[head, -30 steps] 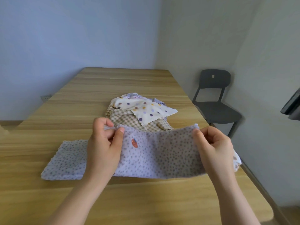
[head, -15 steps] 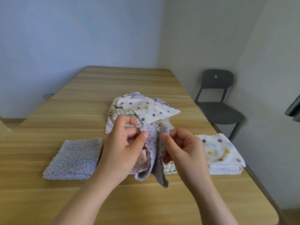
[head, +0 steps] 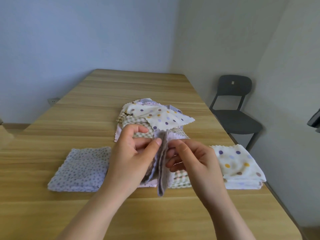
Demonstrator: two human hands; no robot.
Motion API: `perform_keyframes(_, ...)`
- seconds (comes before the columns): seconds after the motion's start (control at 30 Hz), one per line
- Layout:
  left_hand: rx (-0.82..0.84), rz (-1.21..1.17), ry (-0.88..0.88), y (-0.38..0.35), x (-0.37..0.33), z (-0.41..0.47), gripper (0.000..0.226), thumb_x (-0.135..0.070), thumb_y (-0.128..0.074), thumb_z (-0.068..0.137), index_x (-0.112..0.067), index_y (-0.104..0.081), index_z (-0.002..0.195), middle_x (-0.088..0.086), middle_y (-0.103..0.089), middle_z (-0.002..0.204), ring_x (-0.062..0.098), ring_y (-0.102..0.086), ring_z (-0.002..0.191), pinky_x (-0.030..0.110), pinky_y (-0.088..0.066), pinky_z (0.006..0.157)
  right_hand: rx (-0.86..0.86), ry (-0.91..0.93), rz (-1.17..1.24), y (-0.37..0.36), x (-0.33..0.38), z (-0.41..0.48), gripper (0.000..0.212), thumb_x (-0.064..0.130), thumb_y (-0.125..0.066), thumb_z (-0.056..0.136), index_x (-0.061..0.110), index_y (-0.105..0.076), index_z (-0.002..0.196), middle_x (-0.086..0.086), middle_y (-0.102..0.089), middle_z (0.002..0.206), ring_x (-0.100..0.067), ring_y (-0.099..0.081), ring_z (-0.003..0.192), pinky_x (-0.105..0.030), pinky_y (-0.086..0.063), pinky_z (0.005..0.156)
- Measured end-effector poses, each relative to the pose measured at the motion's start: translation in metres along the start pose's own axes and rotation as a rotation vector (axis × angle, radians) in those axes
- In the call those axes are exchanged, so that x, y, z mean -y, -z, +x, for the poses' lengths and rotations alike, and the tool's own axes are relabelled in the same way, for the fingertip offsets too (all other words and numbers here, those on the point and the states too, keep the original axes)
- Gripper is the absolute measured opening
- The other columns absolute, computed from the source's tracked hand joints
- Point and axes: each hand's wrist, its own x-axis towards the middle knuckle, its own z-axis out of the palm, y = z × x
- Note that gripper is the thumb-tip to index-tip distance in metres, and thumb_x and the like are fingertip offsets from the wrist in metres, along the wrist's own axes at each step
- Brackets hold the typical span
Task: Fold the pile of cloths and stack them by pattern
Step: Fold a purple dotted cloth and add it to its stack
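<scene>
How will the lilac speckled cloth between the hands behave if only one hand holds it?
Probably floppy: the speckled cloth hangs limp in folds below the left hand and right hand. It seems light, since fingertip pinches carry it. It would likely unfold if one pinch lets go, as nothing else holds the layers together.

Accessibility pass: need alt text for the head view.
The left hand and right hand pinch a folded lavender-grey cloth upright above a wooden table. A folded speckled stack lies to its left, a polka-dot stack to its right, an unfolded pile behind.
</scene>
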Motion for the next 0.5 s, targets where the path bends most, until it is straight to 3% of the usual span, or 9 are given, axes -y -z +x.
perform_keyframes(0.07,0.002,-0.042,0.059,0.003,0.003,0.0,0.04,-0.038,-0.076,0.073,-0.024,-0.055,0.104,0.0,-0.076,0.084,0.01,-0.071,0.073,0.026,-0.05,0.07,0.044,-0.003,0.011,0.0,-0.001,0.001,0.028,0.02,-0.049,0.087,0.02,-0.077,0.084,-0.011,-0.071,0.075,-0.022,-0.065,0.064,-0.031,-0.054,0.062)
perform_keyframes(0.13,0.014,-0.047,0.084,0.003,0.004,0.001,0.043,-0.032,-0.081,0.074,-0.023,-0.057,0.109,-0.001,-0.077,0.086,0.015,-0.072,0.08,0.031,-0.054,0.076,0.097,-0.003,0.001,-0.001,-0.002,0.001,0.035,0.009,-0.045,0.089,0.021,-0.078,0.089,-0.007,-0.071,0.077,-0.017,-0.064,0.067,-0.027,-0.053,0.063)
perform_keyframes(0.23,-0.006,-0.02,0.057,0.002,0.008,0.002,0.029,-0.009,-0.069,0.085,-0.02,-0.059,0.111,-0.003,-0.076,0.081,0.001,-0.068,0.067,0.013,-0.05,0.065,0.128,-0.025,-0.018,-0.002,-0.005,0.002,0.038,0.004,-0.042,0.086,0.016,-0.076,0.097,-0.002,-0.07,0.079,-0.015,-0.063,0.069,-0.025,-0.052,0.065)
perform_keyframes(0.33,-0.009,0.007,-0.01,0.006,0.009,0.003,0.023,-0.006,-0.064,0.088,-0.017,-0.058,0.107,-0.005,-0.07,0.064,-0.003,-0.051,0.046,0.007,-0.037,0.051,0.01,-0.009,-0.082,0.0,-0.007,0.003,0.042,-0.007,-0.042,0.088,0.017,-0.077,0.092,0.002,-0.072,0.08,-0.014,-0.063,0.067,-0.027,-0.052,0.062)
perform_keyframes(0.43,-0.037,-0.024,-0.035,0.011,0.01,0.004,0.017,-0.006,-0.062,0.09,-0.016,-0.052,0.1,-0.009,-0.056,0.049,0.001,-0.035,0.038,0.012,-0.029,0.043,-0.214,-0.022,-0.234,0.006,-0.011,0.004,0.025,0.007,-0.054,0.09,0.025,-0.071,0.09,0.012,-0.072,0.084,-0.01,-0.064,0.073,-0.03,-0.053,0.067)
perform_keyframes(0.47,-0.048,-0.039,-0.05,0.012,0.009,0.004,0.016,-0.008,-0.062,0.091,-0.017,-0.05,0.097,-0.007,-0.051,0.048,0.004,-0.03,0.039,0.014,-0.027,0.043,-0.229,-0.064,-0.25,0.007,-0.014,0.004,0.013,0.019,-0.059,0.091,0.027,-0.068,0.095,0.013,-0.071,0.087,-0.006,-0.064,0.079,-0.028,-0.052,0.072)
perform_keyframes(0.5,-0.056,-0.046,-0.078,0.013,0.009,0.005,0.017,-0.012,-0.063,0.091,-0.019,-0.048,0.094,-0.005,-0.047,0.049,0.008,-0.029,0.042,0.018,-0.026,0.044,-0.199,-0.144,-0.256,0.007,-0.016,0.005,0.016,0.034,-0.062,0.09,0.027,-0.065,0.104,0.012,-0.07,0.091,-0.005,-0.064,0.085,-0.028,-0.051,0.078)
